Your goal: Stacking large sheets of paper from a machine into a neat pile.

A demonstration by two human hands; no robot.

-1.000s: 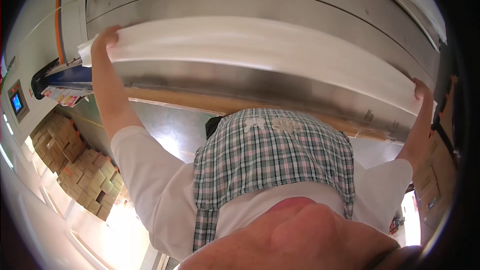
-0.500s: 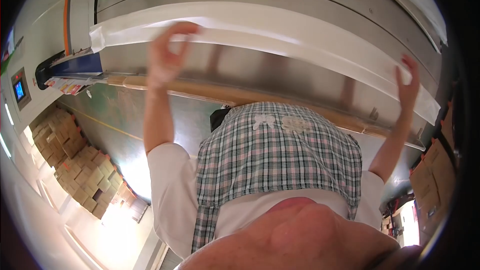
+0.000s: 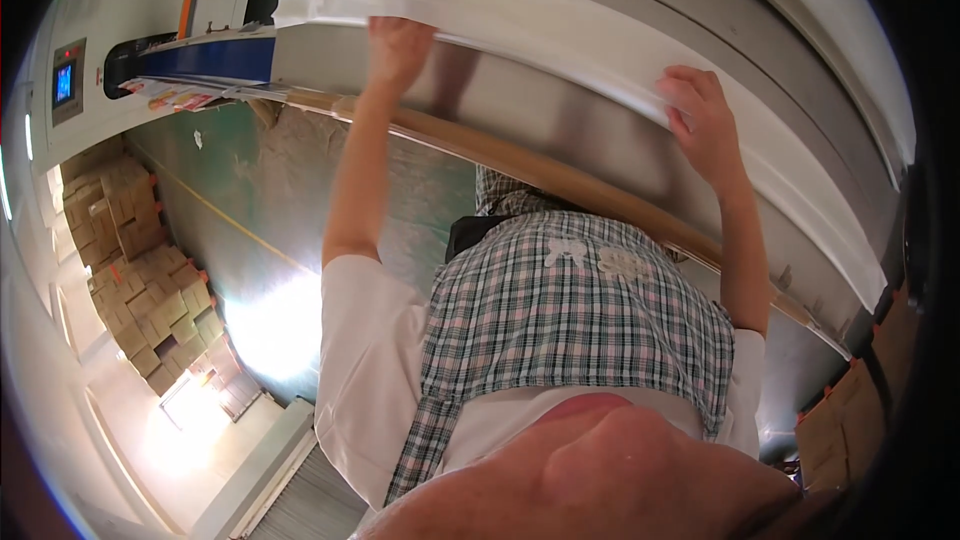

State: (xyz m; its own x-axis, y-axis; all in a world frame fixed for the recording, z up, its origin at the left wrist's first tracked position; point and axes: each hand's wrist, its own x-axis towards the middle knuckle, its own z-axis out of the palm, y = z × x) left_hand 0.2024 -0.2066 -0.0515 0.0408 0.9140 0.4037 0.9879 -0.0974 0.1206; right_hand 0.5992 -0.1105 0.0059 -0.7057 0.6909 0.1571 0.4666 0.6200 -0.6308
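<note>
A: Quick pass. Where are your hands sitting?

B: You're reaching up with both. Your left hand (image 3: 398,48) is pressing against the near edge of the white sheet stack (image 3: 560,25), fingers bent over it. Your right hand (image 3: 705,120) is resting flat-ish on the same stack further along, fingers spread and curled over the edge. Neither is clenched; whether they're actually pinching the paper or only squaring it, I cannot tell.

A: And the stack itself?

B: It's lying along the grey metal machine bed (image 3: 560,130), running from upper left toward the right rim, above the wooden ledge (image 3: 560,175).

A: How far along are you looking?

B: Judging from this, the sheets are lying on the machine in one long pile, so the loading part seems mostly done. The left end is looking ragged, so evening up is probably remaining.

A: Anything else around?

B: Blue conveyor (image 3: 205,58) at left, a small control screen (image 3: 64,83), piled cardboard boxes (image 3: 130,270) on the green floor (image 3: 300,200). You're wearing a plaid apron (image 3: 580,340).
</note>
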